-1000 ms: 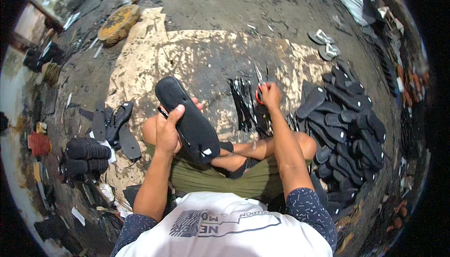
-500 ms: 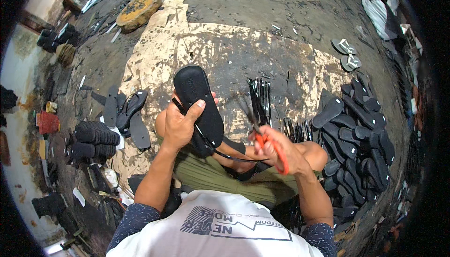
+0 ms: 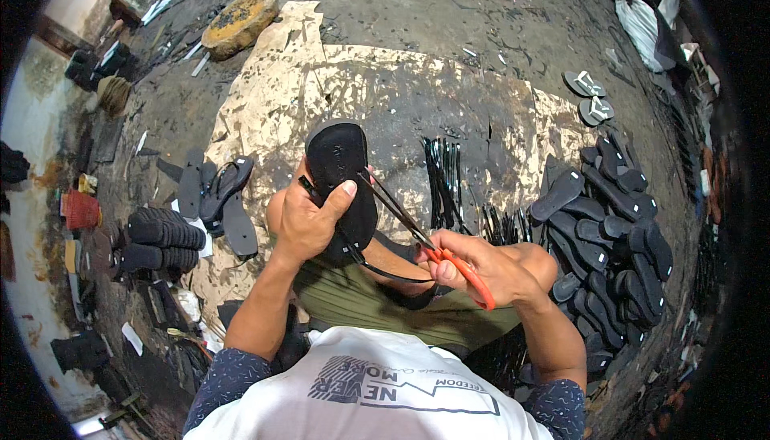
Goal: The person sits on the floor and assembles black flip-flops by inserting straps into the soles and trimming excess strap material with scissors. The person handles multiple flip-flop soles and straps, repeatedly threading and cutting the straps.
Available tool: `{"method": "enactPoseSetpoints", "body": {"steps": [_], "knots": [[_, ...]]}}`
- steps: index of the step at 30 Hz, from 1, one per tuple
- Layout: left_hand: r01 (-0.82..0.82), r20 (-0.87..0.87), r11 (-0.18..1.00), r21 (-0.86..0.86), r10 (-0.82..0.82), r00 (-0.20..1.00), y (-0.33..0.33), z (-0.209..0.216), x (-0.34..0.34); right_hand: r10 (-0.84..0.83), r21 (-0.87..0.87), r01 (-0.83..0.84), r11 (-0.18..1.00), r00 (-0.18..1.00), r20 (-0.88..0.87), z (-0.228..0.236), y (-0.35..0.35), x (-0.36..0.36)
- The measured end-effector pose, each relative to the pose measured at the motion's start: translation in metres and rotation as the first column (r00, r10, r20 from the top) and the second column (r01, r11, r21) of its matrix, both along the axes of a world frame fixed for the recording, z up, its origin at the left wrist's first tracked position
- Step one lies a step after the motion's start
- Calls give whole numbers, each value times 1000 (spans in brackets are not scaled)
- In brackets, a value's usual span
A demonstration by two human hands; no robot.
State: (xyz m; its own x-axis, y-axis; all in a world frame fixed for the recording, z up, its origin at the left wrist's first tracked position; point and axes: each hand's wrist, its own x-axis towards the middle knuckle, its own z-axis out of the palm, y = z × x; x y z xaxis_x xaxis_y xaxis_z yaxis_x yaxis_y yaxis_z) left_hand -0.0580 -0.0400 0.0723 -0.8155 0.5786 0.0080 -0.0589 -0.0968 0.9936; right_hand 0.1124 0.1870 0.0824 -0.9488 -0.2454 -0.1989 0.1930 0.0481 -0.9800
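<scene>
My left hand (image 3: 317, 219) is closed round a black sandal sole (image 3: 343, 147), thumb lying across its face and fingers behind it. The sole stands tilted above my lap, rounded end away from me. A glossy black strap (image 3: 393, 275) loops from its lower part toward the right, and a short dark end pokes out by my left fingers. In my right hand (image 3: 473, 267) I grip long-nose pliers (image 3: 401, 214) by their orange handles. The long dark jaws point up and left, tips at the sole's right edge beside my thumb. Whether they pinch anything cannot be made out.
Black straps (image 3: 443, 179) lie bundled ahead on the stained floor sheet (image 3: 385, 63). A heap of black soles (image 3: 605, 239) is at right, with grey sandals (image 3: 589, 95) beyond. Stacked soles (image 3: 164, 235) and a finished-looking sandal (image 3: 227, 190) lie left. Far left is a round yellowish block (image 3: 241, 24).
My right hand has brought the pliers left to the sole's edge, and their jaws now lie closer together. The sole has shifted slightly right and toward me in my left hand.
</scene>
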Motion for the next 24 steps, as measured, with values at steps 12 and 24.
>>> {"method": "enactPoseSetpoints", "body": {"steps": [12,24], "knots": [[-26,-132,990,-142,7,991,5,4,16,17,173,-29,984,997,70,5,0,-12],[-172,247,980,96,144,958,13,-34,-21,-576,877,252,410,817,34,-169,150,-31]]}}
